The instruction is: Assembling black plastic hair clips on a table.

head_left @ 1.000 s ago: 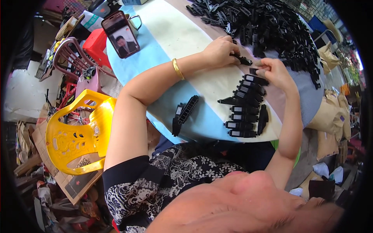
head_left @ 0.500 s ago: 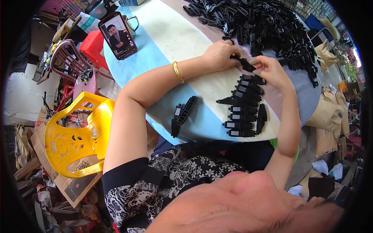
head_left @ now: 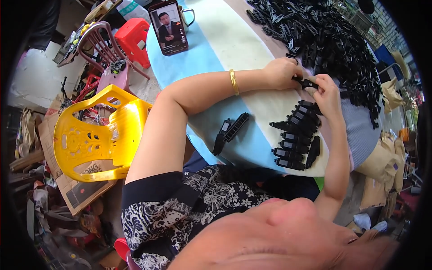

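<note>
Left hand (head_left: 281, 72): fingers closed on black plastic part (head_left: 306, 82), above desk (head_left: 225, 54).
Right hand (head_left: 326, 92): pinches same part's right end.
Near: row of finished parts (head_left: 294, 139).
Far right: loose parts heap (head_left: 333, 40).

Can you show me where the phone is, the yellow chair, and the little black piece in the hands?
Phone (head_left: 168, 27), head view, middle of its screen.
Yellow chair (head_left: 92, 137), head view, on its backrest.
Small black piece (head_left: 307, 83), head view, its middle, between both hands.
</note>
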`<state>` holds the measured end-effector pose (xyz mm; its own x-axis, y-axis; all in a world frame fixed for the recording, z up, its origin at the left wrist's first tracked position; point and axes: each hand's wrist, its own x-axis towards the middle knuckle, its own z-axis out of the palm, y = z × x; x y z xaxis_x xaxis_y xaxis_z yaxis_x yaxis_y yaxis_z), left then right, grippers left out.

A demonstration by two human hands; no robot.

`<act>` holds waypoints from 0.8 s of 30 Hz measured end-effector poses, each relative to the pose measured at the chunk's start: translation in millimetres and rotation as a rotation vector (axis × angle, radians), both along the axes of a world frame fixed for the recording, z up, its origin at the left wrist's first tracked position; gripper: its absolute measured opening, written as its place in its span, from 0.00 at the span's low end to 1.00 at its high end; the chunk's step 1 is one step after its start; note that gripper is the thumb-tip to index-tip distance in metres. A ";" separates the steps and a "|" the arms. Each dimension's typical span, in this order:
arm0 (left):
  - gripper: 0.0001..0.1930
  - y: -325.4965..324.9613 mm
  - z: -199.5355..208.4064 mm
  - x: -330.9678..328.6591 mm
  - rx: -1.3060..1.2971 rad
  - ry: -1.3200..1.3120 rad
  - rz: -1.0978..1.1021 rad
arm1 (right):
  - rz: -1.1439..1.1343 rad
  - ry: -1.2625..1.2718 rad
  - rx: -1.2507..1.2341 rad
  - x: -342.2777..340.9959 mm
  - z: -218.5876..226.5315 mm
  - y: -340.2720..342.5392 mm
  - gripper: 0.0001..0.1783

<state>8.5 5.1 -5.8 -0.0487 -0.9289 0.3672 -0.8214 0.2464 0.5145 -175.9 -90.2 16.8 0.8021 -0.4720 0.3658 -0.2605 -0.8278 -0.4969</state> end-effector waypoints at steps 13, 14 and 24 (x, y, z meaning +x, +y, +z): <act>0.12 -9.4 2.0 5.8 0.025 0.066 -0.012 | 0.111 0.050 -0.112 -4.1 -2.4 -23.7 0.12; 0.12 -11.2 0.0 3.4 0.043 0.128 -0.043 | 0.184 -0.024 -0.130 5.4 -10.3 -19.3 0.11; 0.13 -22.1 1.6 17.3 -0.080 0.012 -0.167 | -0.036 -0.166 0.332 -22.4 -4.5 -51.6 0.15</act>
<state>25.9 -17.0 -4.3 -0.1951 -0.8759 0.4413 -0.7598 0.4195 0.4968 -198.3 -141.8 12.3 0.7254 -0.6138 0.3116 -0.1799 -0.6060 -0.7749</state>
